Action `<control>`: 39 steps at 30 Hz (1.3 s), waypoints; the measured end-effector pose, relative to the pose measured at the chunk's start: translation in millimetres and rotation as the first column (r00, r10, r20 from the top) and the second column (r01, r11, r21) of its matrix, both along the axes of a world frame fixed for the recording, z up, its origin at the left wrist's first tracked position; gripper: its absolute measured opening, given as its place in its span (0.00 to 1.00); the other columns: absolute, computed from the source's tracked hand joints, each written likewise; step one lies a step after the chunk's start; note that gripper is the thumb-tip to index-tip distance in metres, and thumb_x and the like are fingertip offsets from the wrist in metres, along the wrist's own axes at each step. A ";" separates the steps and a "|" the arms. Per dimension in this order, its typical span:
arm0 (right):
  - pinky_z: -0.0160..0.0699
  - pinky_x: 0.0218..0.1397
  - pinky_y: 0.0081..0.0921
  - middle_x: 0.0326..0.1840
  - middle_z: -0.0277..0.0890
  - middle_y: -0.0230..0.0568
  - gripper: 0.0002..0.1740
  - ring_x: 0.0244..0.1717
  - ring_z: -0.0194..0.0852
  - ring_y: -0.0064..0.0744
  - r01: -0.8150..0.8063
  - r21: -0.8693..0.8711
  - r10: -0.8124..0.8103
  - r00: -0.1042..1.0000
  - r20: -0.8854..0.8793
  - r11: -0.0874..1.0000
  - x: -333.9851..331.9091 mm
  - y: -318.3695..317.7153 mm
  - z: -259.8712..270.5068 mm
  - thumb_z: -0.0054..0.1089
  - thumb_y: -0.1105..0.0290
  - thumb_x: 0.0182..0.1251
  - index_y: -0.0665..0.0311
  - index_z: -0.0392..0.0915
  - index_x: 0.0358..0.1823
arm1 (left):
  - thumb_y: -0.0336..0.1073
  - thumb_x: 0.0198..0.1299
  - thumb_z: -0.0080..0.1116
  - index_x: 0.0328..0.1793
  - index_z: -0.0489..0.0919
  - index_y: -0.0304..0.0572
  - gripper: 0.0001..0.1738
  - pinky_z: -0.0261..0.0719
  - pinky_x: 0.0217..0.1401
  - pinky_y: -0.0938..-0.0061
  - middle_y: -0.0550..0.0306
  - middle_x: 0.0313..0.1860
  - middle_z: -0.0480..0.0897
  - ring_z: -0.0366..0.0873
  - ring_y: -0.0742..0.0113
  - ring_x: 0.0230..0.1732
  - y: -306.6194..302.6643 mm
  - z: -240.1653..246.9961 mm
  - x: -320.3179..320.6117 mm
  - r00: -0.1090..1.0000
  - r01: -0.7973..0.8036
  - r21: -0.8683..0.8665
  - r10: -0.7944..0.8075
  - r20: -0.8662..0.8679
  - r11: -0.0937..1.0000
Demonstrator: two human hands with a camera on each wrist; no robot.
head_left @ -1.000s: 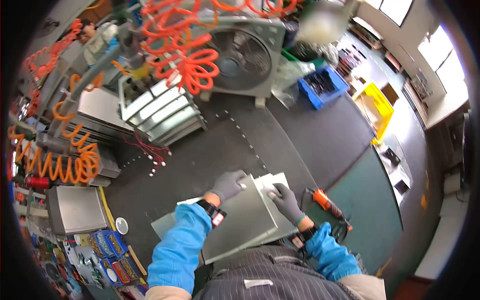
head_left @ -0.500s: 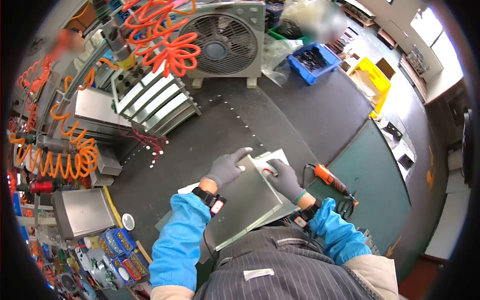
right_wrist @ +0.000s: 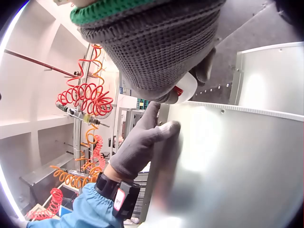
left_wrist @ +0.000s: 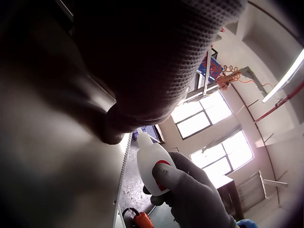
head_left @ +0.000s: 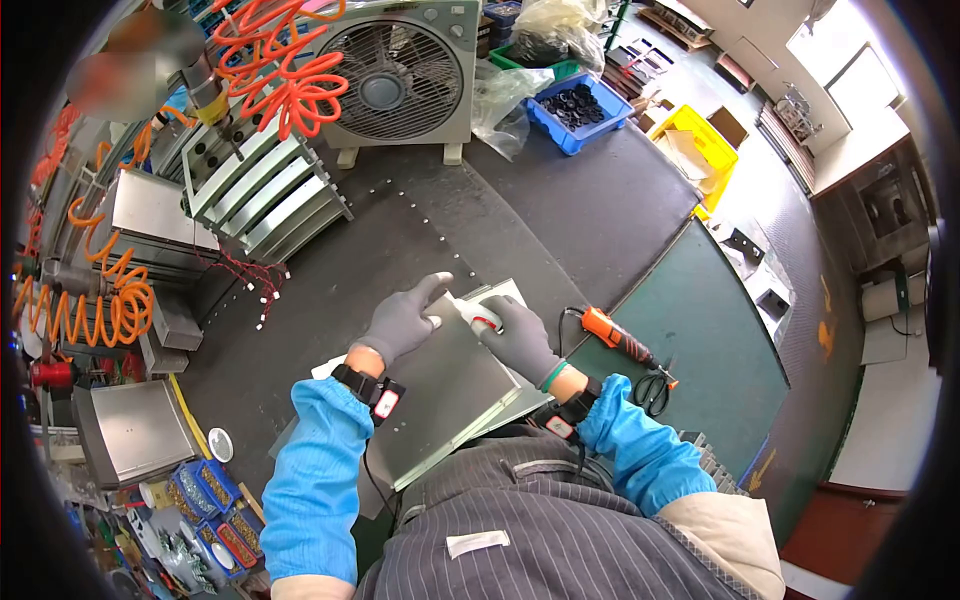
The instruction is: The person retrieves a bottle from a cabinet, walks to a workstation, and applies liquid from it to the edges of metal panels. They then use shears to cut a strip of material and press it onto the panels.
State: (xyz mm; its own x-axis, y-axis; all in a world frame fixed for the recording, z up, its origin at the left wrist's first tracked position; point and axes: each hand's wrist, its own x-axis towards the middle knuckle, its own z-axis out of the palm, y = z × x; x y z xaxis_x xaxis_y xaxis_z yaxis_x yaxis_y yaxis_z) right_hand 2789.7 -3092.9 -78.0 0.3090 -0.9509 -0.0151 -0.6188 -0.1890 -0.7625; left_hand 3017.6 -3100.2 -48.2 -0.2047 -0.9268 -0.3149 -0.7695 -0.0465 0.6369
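Observation:
My right hand [head_left: 522, 345], in a grey glove with pale fingertips, grips a small white squeeze bottle [left_wrist: 153, 164] with a red label. The bottle's narrow nozzle points toward the left hand, at the far edge of a flat metal panel [head_left: 450, 390]. My left hand [head_left: 400, 325], gloved alike, lies over that panel's far left part. Its index finger and thumb are straight and spread apart in the right wrist view, around the panel's corner. Under the panel a second metal sheet [head_left: 508, 292] shows at the far right.
An orange power tool [head_left: 615, 332] with a black cord lies right of the panels. Slotted metal housings [head_left: 270, 190] and a boxed fan [head_left: 385, 90] stand at the back. Blue [head_left: 580, 110] and yellow [head_left: 700, 150] bins sit back right. Orange coiled hoses [head_left: 300, 85] hang at the left.
The head view has swung, shifting the scene left. Both hands and the panel now look farther left, and the bottle in the right hand shows more plainly, its nozzle toward the panel's far edge.

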 end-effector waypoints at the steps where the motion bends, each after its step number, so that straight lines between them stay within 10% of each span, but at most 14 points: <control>1: 0.81 0.49 0.45 0.44 0.82 0.49 0.19 0.44 0.83 0.55 -0.004 0.000 0.004 1.000 0.002 1.000 -0.5 0.0 0.5 0.65 0.57 0.65 0.61 0.82 0.50 | 0.35 0.59 0.65 0.77 0.68 0.65 0.38 0.82 0.61 0.56 0.48 0.59 0.87 0.84 0.45 0.59 0.6 -0.1 -0.5 1.000 -0.004 0.000 0.004 0.002 1.000; 39: 0.82 0.46 0.44 0.47 0.83 0.48 0.18 0.44 0.85 0.54 -0.029 -0.019 0.027 0.995 -0.094 0.999 -30.7 23.2 -8.9 0.66 0.60 0.61 0.62 0.82 0.48 | 0.34 0.58 0.64 0.75 0.70 0.62 0.36 0.81 0.58 0.55 0.43 0.51 0.88 0.86 0.42 0.53 1.9 -1.4 2.4 1.000 -0.010 0.017 0.009 0.016 1.000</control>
